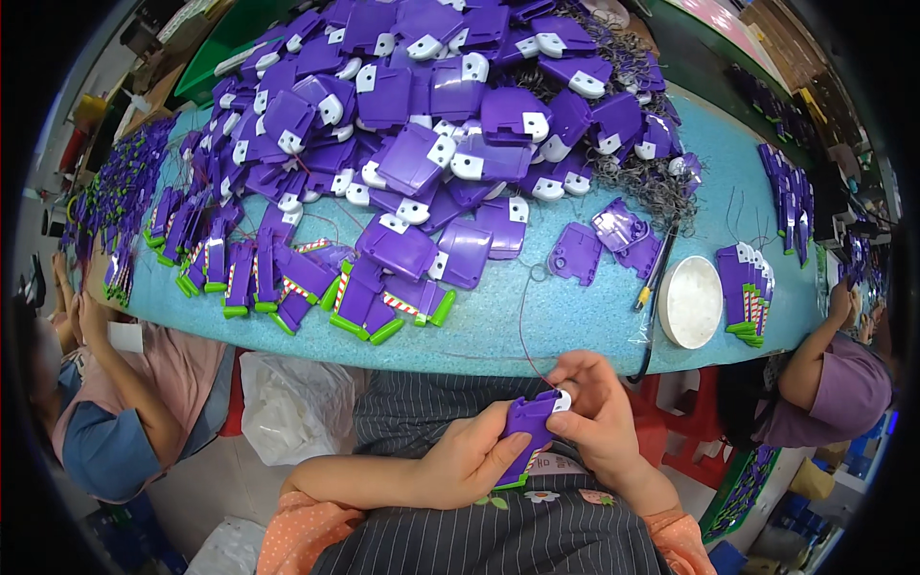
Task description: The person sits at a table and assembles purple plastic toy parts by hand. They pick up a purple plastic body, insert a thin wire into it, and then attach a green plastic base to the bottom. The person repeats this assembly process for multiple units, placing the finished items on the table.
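Note:
My left hand [471,454] grips a purple plastic toy wing piece [527,419] over my lap, its thumb lying across the piece. The piece has a white corner and a green edge at its lower end. My right hand [606,422] pinches that white corner with thumb and fingers. A thin dark red wire [523,326] runs from the top of the piece up onto the table. On the table ahead lie finished-looking wing pieces [359,299] with green tips and red-and-white striped bands.
A large heap of purple shells [398,96] with white corners covers the far table, with tangled dark wires [661,187] beside it. Right of centre are a white round bowl [690,302], a yellow-handled tool [644,298] and stacked wing pieces [746,292]. People sit on both sides.

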Available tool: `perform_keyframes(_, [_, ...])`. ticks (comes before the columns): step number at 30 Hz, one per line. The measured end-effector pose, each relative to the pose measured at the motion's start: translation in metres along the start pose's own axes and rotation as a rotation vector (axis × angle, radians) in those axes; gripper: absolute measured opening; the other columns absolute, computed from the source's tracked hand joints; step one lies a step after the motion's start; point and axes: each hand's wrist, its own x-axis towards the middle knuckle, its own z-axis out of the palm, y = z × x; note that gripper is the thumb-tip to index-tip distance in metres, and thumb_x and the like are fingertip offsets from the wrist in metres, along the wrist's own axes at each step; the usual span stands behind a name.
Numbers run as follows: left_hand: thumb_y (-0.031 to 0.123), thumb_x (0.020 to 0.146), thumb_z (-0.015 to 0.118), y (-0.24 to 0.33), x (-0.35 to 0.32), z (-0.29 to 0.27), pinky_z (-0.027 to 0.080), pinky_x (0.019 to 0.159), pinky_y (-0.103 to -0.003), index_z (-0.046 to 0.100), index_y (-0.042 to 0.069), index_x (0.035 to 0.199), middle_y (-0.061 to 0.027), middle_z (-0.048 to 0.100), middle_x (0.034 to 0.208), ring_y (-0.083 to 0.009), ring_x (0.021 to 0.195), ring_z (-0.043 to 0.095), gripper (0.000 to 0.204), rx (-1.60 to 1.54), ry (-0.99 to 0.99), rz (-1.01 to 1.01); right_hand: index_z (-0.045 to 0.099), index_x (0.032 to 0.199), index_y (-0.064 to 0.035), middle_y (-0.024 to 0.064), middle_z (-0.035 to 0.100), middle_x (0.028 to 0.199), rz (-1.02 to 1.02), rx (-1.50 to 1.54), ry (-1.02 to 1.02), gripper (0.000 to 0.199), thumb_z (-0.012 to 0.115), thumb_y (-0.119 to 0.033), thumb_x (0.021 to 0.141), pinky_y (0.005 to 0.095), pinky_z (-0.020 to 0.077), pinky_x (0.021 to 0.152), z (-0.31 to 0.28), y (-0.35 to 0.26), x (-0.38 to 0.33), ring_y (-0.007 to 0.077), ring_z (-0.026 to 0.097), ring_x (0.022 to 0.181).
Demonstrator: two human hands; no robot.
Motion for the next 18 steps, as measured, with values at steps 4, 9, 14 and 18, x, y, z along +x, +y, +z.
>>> perform_keyframes(4, [0.015, 0.095, 0.047, -0.007, -0.002, 0.0, 0.05, 0.062, -0.031, 0.045, -0.002, 0.113, -0.0127, 0.064, 0.086, -0.0215, 0.073, 0.066, 0.025, 0.023, 0.015, 0.115, 0.054, 0.092, -0.0063, 0.0035, 0.053, 0.09, 0.307, 0.229, -0.049, 0.022, 0.07, -0.007, 0.077, 0.028, 0.045, 0.08, -0.003, 0.0, -0.004, 0.0143, 0.054, 0.089])
perform_keyframes(9, [0.011, 0.093, 0.049, -0.008, -0.008, 0.001, 0.05, 0.064, -0.03, 0.045, -0.003, 0.114, -0.0117, 0.064, 0.084, -0.0188, 0.074, 0.065, 0.026, 0.026, 0.038, 0.09, 0.049, 0.084, -0.0071, 0.0034, 0.048, 0.087, 0.168, 0.15, -0.1, 0.021, 0.067, 0.0, 0.077, 0.029, 0.0406, 0.079, 0.003, 0.004, -0.003, 0.014, 0.047, 0.088])
perform_keyframes(14, [0.01, 0.092, 0.051, -0.023, -0.001, -0.001, 0.049, 0.066, -0.029, 0.046, -0.002, 0.116, -0.0101, 0.064, 0.085, -0.0165, 0.074, 0.063, 0.028, -0.113, -0.039, -0.001, 0.051, 0.088, -0.0045, 0.0043, 0.051, 0.085, -0.297, -0.3, -0.078, 0.021, 0.07, -0.006, 0.079, 0.029, 0.0407, 0.067, 0.002, 0.012, -0.005, 0.0142, 0.051, 0.074])
perform_keyframes(18, [0.008, 0.09, 0.055, -0.009, 0.024, -0.019, 0.046, 0.077, -0.027, 0.053, -0.001, 0.109, -0.0074, 0.06, 0.101, -0.0134, 0.086, 0.059, 0.021, -0.038, -0.087, 0.184, 0.056, 0.079, -0.0043, 0.0028, 0.052, 0.073, -0.349, -0.595, -0.178, 0.02, 0.074, -0.01, 0.074, 0.0278, 0.0403, 0.064, -0.005, -0.01, 0.004, 0.0123, 0.049, 0.069])
